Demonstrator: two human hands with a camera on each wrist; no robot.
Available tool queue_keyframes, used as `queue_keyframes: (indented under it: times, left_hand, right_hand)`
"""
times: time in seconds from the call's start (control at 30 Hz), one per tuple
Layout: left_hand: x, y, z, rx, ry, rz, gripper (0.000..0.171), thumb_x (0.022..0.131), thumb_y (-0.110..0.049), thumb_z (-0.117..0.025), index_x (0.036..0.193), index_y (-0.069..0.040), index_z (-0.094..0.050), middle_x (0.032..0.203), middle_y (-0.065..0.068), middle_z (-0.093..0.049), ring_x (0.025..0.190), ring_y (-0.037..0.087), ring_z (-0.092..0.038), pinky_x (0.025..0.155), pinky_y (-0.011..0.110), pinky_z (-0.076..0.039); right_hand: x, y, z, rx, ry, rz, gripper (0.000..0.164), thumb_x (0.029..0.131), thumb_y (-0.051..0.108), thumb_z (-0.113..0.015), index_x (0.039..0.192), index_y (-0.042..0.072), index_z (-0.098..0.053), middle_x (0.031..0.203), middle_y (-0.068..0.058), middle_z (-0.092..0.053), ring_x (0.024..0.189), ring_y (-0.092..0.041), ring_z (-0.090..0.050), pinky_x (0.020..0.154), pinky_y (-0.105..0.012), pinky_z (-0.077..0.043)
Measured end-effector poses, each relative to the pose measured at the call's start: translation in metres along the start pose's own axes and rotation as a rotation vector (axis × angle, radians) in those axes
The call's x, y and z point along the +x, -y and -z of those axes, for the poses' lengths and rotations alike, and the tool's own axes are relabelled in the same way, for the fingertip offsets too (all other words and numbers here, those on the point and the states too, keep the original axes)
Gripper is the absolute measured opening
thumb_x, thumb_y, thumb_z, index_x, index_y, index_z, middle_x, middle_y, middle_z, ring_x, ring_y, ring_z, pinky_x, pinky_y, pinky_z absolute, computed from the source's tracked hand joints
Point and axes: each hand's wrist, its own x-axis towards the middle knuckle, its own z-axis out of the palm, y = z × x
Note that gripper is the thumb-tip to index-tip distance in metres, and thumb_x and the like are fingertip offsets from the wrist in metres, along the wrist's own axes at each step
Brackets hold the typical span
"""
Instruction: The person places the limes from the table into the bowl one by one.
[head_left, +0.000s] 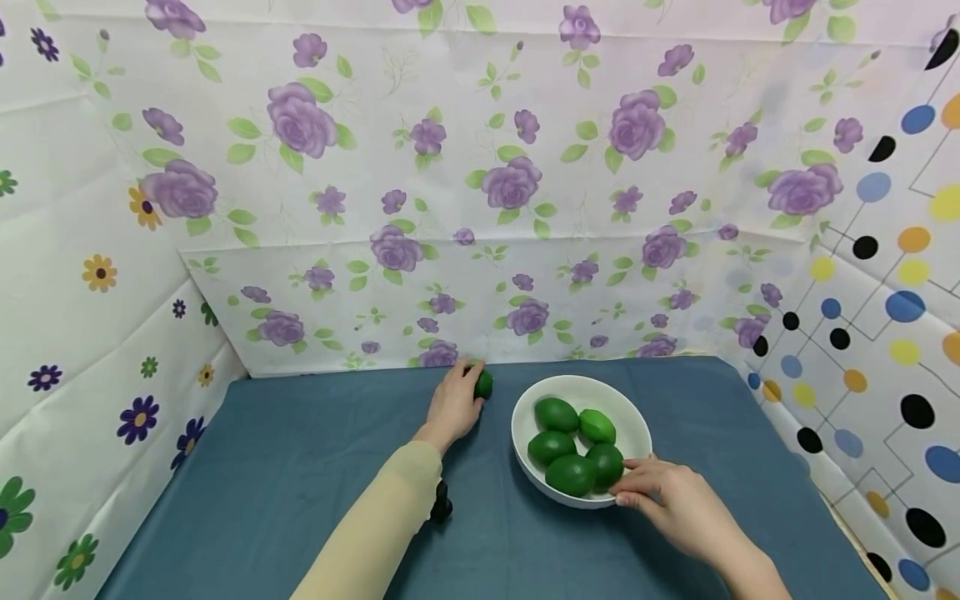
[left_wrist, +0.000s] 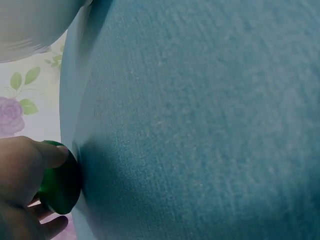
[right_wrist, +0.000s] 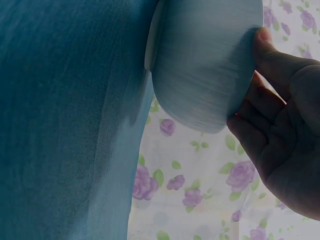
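My left hand point(head_left: 454, 400) reaches to the back of the table and grips a dark green oval fruit point(head_left: 483, 384). In the left wrist view, the thumb lies over this smooth fruit point(left_wrist: 62, 185), with fingers on its far side; it is at the table surface, but contact is unclear. A white bowl point(head_left: 525, 465) stands right of centre, holding several dark green fruits point(head_left: 572, 475) and a brighter green one point(head_left: 597, 426). At its near right rim, my right hand point(head_left: 675, 500) holds the bowl point(right_wrist: 205, 65) by thumb and fingers.
A blue cloth point(head_left: 315, 467) covers the table. Behind it hangs a white sheet with purple flowers point(head_left: 300, 121). More patterned sheets close the left point(head_left: 52, 317) and right point(head_left: 870, 333) sides. A small black object point(head_left: 441, 504) shows beside the left sleeve point(head_left: 375, 521).
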Motion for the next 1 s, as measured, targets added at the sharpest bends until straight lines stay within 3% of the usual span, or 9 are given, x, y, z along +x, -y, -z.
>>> queue_keyframes:
  times: [0.43,1.0]
  left_hand:
    - [-0.0012,-0.0004,0.0022,-0.057,-0.013,0.055,0.064,0.100,-0.015,-0.079,0.158,-0.013,-0.054,0.146,0.018,-0.051,0.131,0.037,-0.059,0.099,0.057,-0.056]
    - [-0.0028,-0.0001,0.0029,-0.074,0.017,0.079,0.062,0.101,-0.016,-0.078,0.158,-0.015,-0.054,0.151,0.017,-0.055,0.135,0.038,-0.057,0.105,0.058,-0.053]
  right_hand:
    - [0.0015,0.0017,0.0013,0.003,0.001,-0.001,0.018,0.093,0.024,-0.083,0.107,0.035,-0.086,0.116,0.012,-0.078,0.128,-0.027,-0.068,0.109,-0.058,-0.049]
    - [0.0000,0.0012,-0.0005,0.008,-0.018,0.009,0.014,0.094,0.027,-0.084,0.104,0.035,-0.086,0.116,0.010,-0.079,0.127,-0.028,-0.068,0.108,-0.058,-0.051]
